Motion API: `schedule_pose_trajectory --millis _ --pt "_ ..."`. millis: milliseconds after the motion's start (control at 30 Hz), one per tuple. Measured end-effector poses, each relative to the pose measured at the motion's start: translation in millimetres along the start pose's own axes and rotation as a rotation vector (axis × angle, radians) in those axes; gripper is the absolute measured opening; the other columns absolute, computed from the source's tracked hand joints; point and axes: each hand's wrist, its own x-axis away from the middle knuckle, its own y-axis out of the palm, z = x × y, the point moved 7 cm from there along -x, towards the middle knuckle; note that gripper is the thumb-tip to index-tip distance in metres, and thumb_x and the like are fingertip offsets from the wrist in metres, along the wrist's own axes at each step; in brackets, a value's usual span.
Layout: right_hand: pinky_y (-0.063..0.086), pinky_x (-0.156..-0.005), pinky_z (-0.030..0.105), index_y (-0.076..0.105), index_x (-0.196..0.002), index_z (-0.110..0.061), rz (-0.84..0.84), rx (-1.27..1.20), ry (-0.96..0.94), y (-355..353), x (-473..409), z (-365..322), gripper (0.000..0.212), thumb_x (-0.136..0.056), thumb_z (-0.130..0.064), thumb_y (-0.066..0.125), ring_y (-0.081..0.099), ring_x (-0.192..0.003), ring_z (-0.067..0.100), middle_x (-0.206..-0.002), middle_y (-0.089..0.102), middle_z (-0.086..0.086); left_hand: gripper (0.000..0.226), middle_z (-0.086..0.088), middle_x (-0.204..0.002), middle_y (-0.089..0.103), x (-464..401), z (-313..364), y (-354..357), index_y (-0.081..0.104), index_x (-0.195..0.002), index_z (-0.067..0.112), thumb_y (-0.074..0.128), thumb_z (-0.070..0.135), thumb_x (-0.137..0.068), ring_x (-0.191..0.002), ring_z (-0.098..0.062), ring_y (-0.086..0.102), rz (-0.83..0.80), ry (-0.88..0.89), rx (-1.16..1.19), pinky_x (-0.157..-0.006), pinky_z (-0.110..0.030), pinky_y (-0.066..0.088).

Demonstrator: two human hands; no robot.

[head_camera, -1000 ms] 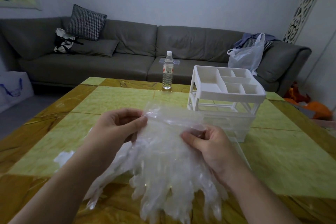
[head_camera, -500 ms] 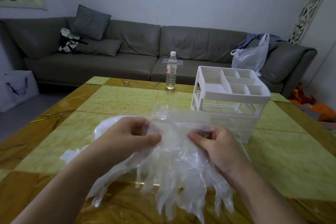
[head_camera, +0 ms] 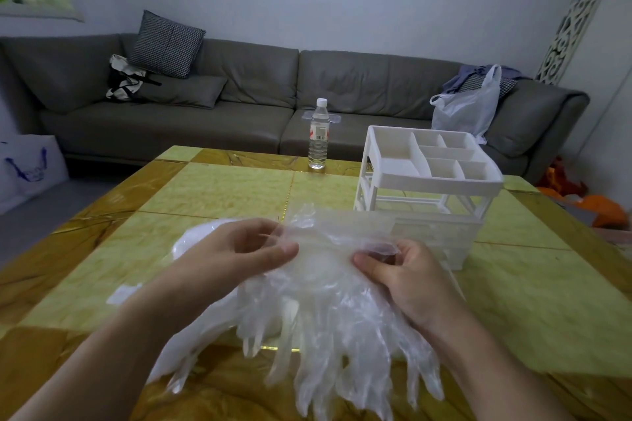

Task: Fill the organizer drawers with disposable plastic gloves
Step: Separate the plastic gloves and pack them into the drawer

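A bunch of clear disposable plastic gloves [head_camera: 325, 325] hangs over the near part of the table, fingers pointing down toward me. My left hand [head_camera: 239, 256] pinches the cuff edge at the bunch's left. My right hand [head_camera: 407, 277] pinches the cuff edge at its right. The white plastic organizer [head_camera: 431, 188] stands just behind my right hand, with a divided tray on top, an empty open slot under it and a drawer at the bottom. More clear plastic [head_camera: 195, 243] lies on the table behind my left hand.
The yellow-green tiled table [head_camera: 219, 191] carries a water bottle [head_camera: 318, 138] at its far edge. Behind it runs a grey sofa [head_camera: 239, 102] with cushions and a white plastic bag [head_camera: 468, 109]. A white shopping bag [head_camera: 27, 167] stands on the floor at left.
Both hands have sunk slightly with the gloves and drawn closer together at the cuffs. The plastic behind my left hand has come into view.
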Motion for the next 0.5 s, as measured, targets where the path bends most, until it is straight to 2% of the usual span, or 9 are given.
schedule_pose_trajectory --millis 100,167,233,267,333,433,500 --pt "0.063 -0.090 0.057 0.083 -0.096 -0.013 -0.031 0.069 0.005 4.0 -3.1 9.4 0.006 -0.091 -0.011 0.082 0.078 -0.092 0.039 -0.096 0.081 0.017 0.017 -0.004 -0.080 0.077 -3.0 -0.4 9.4 0.077 -0.094 0.013 0.079 0.029 -0.089 -0.070 -0.013 0.072 0.066 0.015 -0.004 -0.063 -0.022 0.054" --pt "0.060 -0.092 0.064 0.081 -0.104 -0.015 -0.003 0.100 -0.004 1.0 -5.2 10.1 0.022 -0.085 -0.021 0.088 0.077 -0.098 0.041 -0.102 0.081 0.015 0.013 -0.010 -0.075 0.076 -5.0 -4.1 9.3 0.077 -0.089 0.005 0.080 0.018 -0.090 -0.062 -0.015 0.071 0.147 0.012 -0.016 -0.057 -0.023 0.054" --pt "0.062 -0.091 0.056 0.072 -0.119 -0.027 0.051 0.181 -0.049 -3.9 -5.4 4.5 0.048 -0.078 -0.039 0.093 0.075 -0.104 0.031 -0.116 0.078 0.004 0.012 -0.010 -0.072 0.076 -5.3 -5.3 9.2 0.075 -0.088 0.000 0.079 0.012 -0.090 -0.058 -0.015 0.070 0.186 0.009 -0.009 -0.053 -0.024 0.054" --pt "0.063 -0.089 0.050 0.066 -0.119 -0.034 0.083 0.238 -0.104 -6.1 -4.1 -1.5 0.054 -0.074 -0.046 0.094 0.074 -0.105 0.025 -0.119 0.074 -0.003 0.013 -0.011 -0.070 0.075 -5.0 -5.1 9.7 0.074 -0.087 -0.001 0.079 0.011 -0.090 -0.057 -0.015 0.070 0.190 0.011 0.000 -0.052 -0.024 0.053" --pt "0.062 -0.086 0.041 0.060 -0.114 -0.039 0.125 0.316 -0.241 -8.9 -0.2 -15.1 0.054 -0.073 -0.044 0.095 0.071 -0.105 0.022 -0.113 0.067 -0.010 0.014 -0.013 -0.071 0.075 -4.8 -4.5 9.8 0.073 -0.087 -0.001 0.079 0.012 -0.090 -0.058 -0.018 0.070 0.185 0.018 0.002 -0.054 -0.026 0.054" --pt "0.057 -0.089 0.030 0.064 -0.110 -0.034 0.120 0.416 -0.422 -6.6 8.7 -31.4 0.044 -0.079 -0.027 0.093 0.066 -0.103 0.014 -0.106 0.065 -0.012 0.011 -0.016 -0.077 0.076 -5.0 -5.4 10.1 0.076 -0.090 0.002 0.079 0.012 -0.090 -0.064 -0.023 0.073 0.169 0.017 0.006 -0.057 -0.029 0.057" --pt "0.055 -0.088 0.024 0.067 -0.105 -0.033 0.136 0.482 -0.511 -2.6 16.0 -40.5 0.035 -0.082 -0.023 0.091 0.065 -0.102 0.012 -0.103 0.066 -0.013 0.008 -0.015 -0.079 0.077 -4.6 -5.9 11.7 0.078 -0.090 0.006 0.079 0.014 -0.090 -0.066 -0.026 0.074 0.153 0.014 0.010 -0.059 -0.030 0.058"
